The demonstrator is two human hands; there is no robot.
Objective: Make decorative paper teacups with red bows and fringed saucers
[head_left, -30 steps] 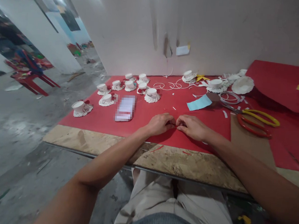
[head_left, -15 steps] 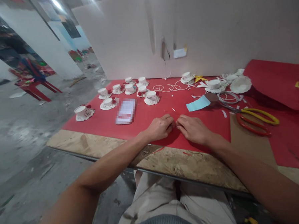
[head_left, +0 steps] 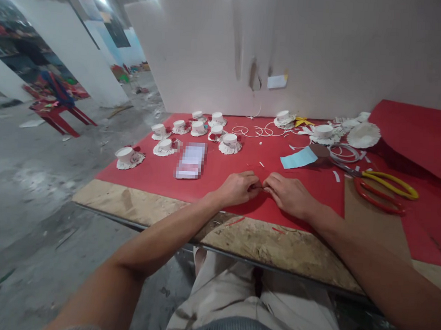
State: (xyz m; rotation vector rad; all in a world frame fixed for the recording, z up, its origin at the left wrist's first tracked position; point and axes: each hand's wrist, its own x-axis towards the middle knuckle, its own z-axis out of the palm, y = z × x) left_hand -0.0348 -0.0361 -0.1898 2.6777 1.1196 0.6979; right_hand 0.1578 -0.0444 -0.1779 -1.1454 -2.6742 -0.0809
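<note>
Red paper (head_left: 220, 170) covers the table (head_left: 246, 240), where the left hand (head_left: 237, 188) and right hand (head_left: 291, 194) meet fingertip to fingertip, each grip pinched shut on a tiny red strip (head_left: 262, 188) between them; resting both wrists on the paper should steady it.

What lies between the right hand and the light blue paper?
Nothing: in the head view, only bare red sheet separates the right hand from the light blue paper.

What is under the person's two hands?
The left hand and right hand rest on the red sheet, fingertips meeting. Anything pinched between them is hidden by the fingers. Bare chipboard shows beneath the sheet's near edge.
</note>
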